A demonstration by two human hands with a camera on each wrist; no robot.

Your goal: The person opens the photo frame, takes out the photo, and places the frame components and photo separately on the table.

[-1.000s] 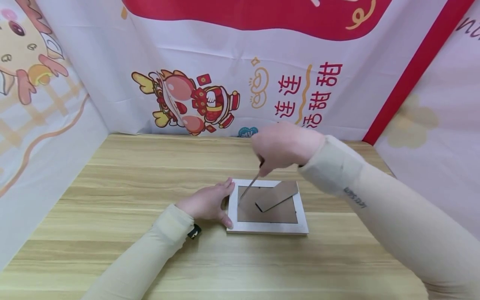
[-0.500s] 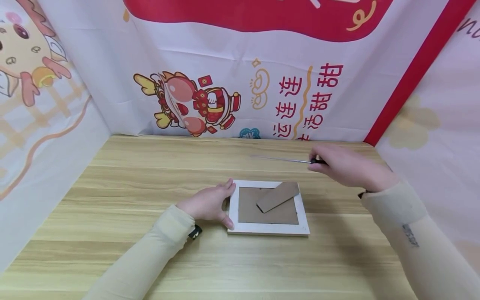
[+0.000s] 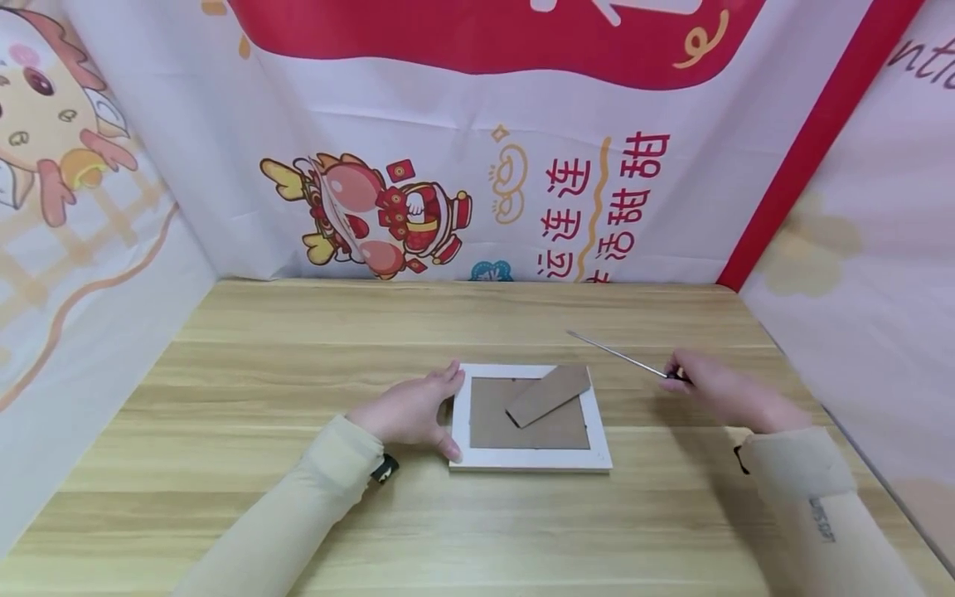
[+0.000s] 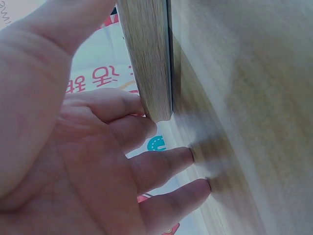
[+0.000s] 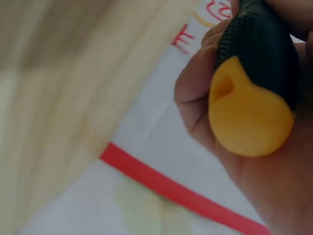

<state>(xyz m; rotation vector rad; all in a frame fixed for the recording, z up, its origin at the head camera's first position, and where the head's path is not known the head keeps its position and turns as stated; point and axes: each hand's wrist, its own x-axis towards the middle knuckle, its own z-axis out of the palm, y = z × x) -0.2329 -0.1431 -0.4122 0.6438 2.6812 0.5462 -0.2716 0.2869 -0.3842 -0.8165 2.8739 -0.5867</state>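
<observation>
A picture frame (image 3: 530,460) lies face down on the wooden table, its white border around a brown back panel (image 3: 488,414). The brown stand flap (image 3: 548,395) slants across the panel. My left hand (image 3: 410,410) grips the frame's left side, thumb at the near corner and fingers at the far one. In the left wrist view, the frame's wood-grain edge (image 4: 146,58) meets the first fingers, while the other fingertips reach the tabletop. My right hand (image 3: 719,390) holds a screwdriver (image 3: 619,355) right of the frame, its shaft pointing left. Its dark handle has a yellow end (image 5: 252,122).
The wooden table (image 3: 298,332) extends around the frame on all sides. A printed cloth (image 3: 448,108) with red shapes and cartoon figures hangs along the back edge. More cloth (image 3: 858,249) stands at the right, and also at the left.
My right hand has lifted the screwdriver off the frame's left part and carried it right, then lower toward the table. My left hand and the frame have stayed in place.
</observation>
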